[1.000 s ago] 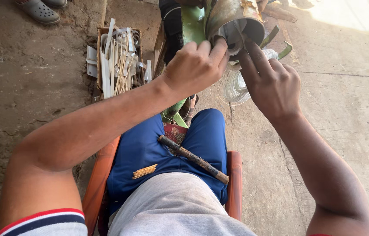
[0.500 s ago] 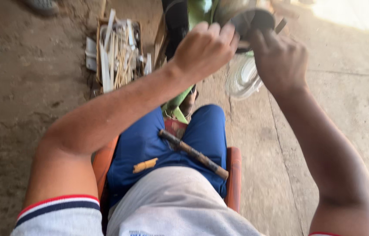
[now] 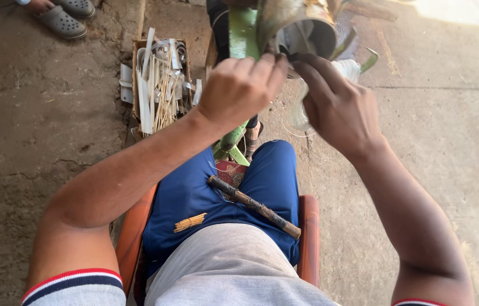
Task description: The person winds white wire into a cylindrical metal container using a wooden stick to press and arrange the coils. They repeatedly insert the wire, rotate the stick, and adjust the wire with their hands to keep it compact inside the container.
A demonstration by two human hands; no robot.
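The rough, cracked concrete floor (image 3: 41, 141) fills most of the view, grey-brown and gritty on the left, paler and smoother on the right. A person sits on an orange chair (image 3: 309, 238) with rounded arms, in blue trousers and a grey shirt. Across the lap lies a dark, knobbly stick (image 3: 253, 206), and beside it a small bundle of thin yellow slivers (image 3: 189, 222).

Up ahead stands a green-painted metal stand (image 3: 243, 31), and against it a curled sheet of dull, worn metal rolled into an open tube (image 3: 302, 28), its mouth facing the person. The left hand (image 3: 242, 88) is bunched, its fingers curled tight and pinching the lower rim of the tube. The right hand (image 3: 338, 107) reaches up beside it, fingers held fairly straight and together, the tips pressed on the same rim; whether they grip it cannot be told.

To the left on the floor sits a shallow wooden box (image 3: 160, 79) crammed with pale flat strips and thin sticks. A grey clog (image 3: 61, 21) lies at the top left.
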